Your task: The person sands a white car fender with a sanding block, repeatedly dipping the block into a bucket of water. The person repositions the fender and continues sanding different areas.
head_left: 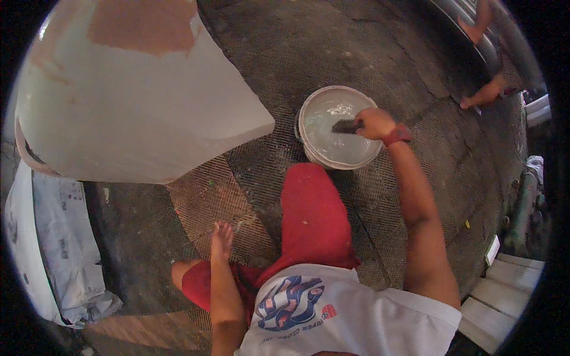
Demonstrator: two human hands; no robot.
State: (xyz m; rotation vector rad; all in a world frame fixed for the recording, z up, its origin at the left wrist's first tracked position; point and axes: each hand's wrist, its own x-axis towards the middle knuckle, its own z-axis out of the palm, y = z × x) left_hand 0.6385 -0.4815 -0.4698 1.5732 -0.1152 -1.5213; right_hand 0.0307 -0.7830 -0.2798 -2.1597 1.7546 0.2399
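My right hand (375, 123) is closed on a dark flat piece (345, 126), which looks like folded sandpaper. It holds the piece over a white bucket (301, 133) of cloudy water, and whether the piece touches the surface I cannot tell. A red band circles that wrist. Near my bent left knee, my left hand (221, 237) hangs empty above the floor with its fingers apart. Ahead and to the left is a large pale curved panel (148, 113), like a vehicle body part, with a brownish patch (142, 26) at its far end.
Textured dark flooring (285, 47) surrounds the bucket. A white printed sack or wrapping (65, 249) lies under the panel's near left side. Another person's limbs (488, 92) show at the far right beside a shiny dark surface. Pale flat slabs (504, 291) lie at the near right.
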